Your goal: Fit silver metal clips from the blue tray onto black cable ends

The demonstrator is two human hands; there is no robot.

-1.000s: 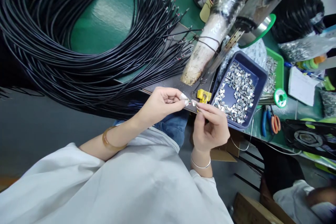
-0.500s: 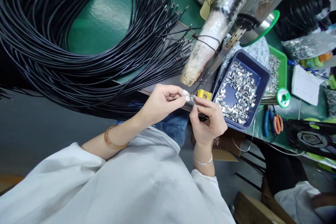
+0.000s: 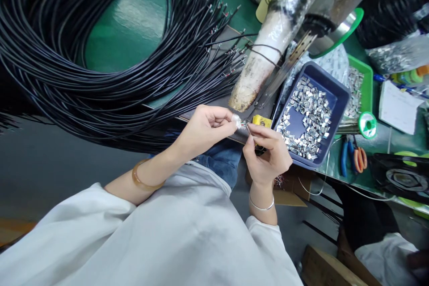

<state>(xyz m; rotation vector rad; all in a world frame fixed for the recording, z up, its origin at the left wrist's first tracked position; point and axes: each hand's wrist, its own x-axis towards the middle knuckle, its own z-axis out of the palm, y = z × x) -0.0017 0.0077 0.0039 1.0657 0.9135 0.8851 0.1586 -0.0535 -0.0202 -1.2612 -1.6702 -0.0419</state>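
Note:
My left hand (image 3: 214, 126) pinches a small whitish connector piece (image 3: 236, 121) between thumb and index finger at the table edge. Fine coloured wires stick out of it to the right. My right hand (image 3: 266, 149) is closed, its thumb and index finger pinched on a thin wire or tool too small to make out, close beside those wires. Just behind my right fingertips sits a yellow block (image 3: 262, 121). The tip of a worn white tube (image 3: 250, 82) hangs above the pinched piece.
A thick bundle of black cables (image 3: 134, 82) covers the left. On the right are a blue tray (image 3: 340, 98) of metal pieces, a green tray (image 3: 368, 76), pliers (image 3: 358, 159) and a solder spool (image 3: 368, 125). Another person's sleeve (image 3: 385, 252) shows lower right.
My left fingers have shifted slightly left, and a little more of the wires shows between my hands. The tray and tools on the right appear slightly further right in the view.

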